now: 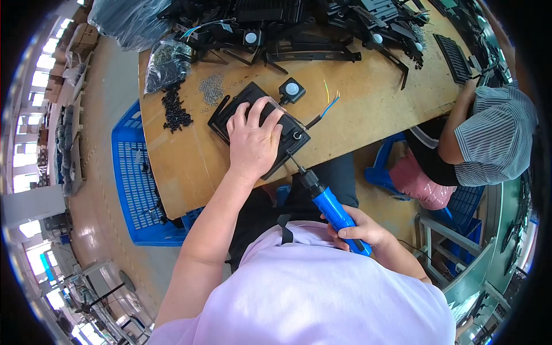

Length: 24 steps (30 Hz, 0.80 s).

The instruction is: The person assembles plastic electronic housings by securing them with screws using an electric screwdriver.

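My left hand (253,138) lies with spread fingers on top of a black floodlight housing (254,92), pressing it to the wooden table. A square motion sensor (292,90) with a white dome sits at the housing's far side. From its right side runs a short cable (322,115) with bare coloured wire ends. In my right hand (359,228) is a blue electric screwdriver (333,210), fingers wrapped round its lower body. The screwdriver's bit points at the housing's near right corner; whether it touches a screw there cannot be made out.
Black screws (174,109) and small grey parts (211,89) lie in piles beside a plastic bag (167,66). More black lamp assemblies (310,49) crowd the table's far side. A blue crate (132,178) stands at left. Another person (497,135) sits at right.
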Available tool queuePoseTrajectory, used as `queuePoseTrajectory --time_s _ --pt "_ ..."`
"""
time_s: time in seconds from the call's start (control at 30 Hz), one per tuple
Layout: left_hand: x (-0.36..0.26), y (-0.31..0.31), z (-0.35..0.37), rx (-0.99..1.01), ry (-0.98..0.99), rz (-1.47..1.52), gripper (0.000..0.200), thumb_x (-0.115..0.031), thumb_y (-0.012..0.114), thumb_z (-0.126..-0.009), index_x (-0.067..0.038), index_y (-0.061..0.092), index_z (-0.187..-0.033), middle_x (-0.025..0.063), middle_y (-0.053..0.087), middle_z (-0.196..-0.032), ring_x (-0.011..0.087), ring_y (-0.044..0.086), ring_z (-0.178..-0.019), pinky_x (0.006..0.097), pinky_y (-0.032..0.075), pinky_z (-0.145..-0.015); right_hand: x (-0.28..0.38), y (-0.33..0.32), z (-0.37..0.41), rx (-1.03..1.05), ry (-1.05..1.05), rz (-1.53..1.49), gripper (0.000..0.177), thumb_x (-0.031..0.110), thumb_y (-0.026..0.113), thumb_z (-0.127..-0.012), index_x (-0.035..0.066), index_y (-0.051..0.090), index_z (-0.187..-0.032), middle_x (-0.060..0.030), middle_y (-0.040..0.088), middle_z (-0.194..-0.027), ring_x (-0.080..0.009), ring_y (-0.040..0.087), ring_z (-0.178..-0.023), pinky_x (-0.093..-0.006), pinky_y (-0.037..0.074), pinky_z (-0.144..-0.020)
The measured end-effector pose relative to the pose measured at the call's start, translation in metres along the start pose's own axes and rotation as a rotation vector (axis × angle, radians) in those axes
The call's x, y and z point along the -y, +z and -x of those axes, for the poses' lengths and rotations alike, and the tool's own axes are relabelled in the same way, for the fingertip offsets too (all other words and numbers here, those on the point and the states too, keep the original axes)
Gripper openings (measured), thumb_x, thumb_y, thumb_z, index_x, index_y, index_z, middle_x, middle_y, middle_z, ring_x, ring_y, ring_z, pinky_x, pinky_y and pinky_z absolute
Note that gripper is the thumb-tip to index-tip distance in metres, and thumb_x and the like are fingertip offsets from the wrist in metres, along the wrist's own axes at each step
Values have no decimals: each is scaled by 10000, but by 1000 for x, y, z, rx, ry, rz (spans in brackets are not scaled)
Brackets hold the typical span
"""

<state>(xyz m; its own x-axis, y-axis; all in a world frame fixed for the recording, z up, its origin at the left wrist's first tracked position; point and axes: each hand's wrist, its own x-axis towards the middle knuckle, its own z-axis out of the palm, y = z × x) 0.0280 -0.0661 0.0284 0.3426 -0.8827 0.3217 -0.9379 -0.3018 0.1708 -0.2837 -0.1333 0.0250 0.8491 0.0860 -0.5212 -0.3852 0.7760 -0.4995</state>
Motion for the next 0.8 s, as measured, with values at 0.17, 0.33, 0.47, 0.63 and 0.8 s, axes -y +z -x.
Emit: queuePoseTrajectory --time_s 0.17,0.33,0.47,0.63,0.8 --pt "0 1 0 2 -9 21 341 -190 644 -930 -227 651 -1269 71 514 -1427 367 450 -1285 505 347 -1071 10 -2 0 54 48 -52 660 251 804 -812 -8 475 -1322 -90 597 -901 -156 605 -627 -275 494 -596" --pt "0 0 -2 -1 -11 40 346 -184 652 -921 -233 655 -1264 66 515 -1420 367 447 -1285 504 345 -1071 7 -6 -3 97 85 -170 661 254 810 -804 2 484 -1322 -81 587 -859 -155 584 -595 -271 480 -565" --pt "2 2 -1 -6 -9 34 331 -190 667 -913 -236 667 -1241 60 523 -1412 374 451 -1284 509 352 -1061 9 -7 -4 120 111 -248 677 264 829 -789 9 488 -1315 -81 580 -840 -155 567 -568 -272 468 -536" --pt "2 4 -3 -30 -10 45 305 -203 692 -899 -240 678 -1202 49 534 -1398 390 457 -1279 522 368 -1038 9 -11 -6 164 125 -324 688 291 837 -782 9 488 -1304 -71 565 -823 -145 542 -552 -277 447 -500" --pt "2 4 -2 -24 -7 22 323 -188 663 -920 -234 672 -1240 57 530 -1414 366 457 -1282 503 357 -1061 3 -14 -6 197 116 -415 706 312 836 -783 2 478 -1306 -71 552 -825 -140 522 -548 -270 424 -472"
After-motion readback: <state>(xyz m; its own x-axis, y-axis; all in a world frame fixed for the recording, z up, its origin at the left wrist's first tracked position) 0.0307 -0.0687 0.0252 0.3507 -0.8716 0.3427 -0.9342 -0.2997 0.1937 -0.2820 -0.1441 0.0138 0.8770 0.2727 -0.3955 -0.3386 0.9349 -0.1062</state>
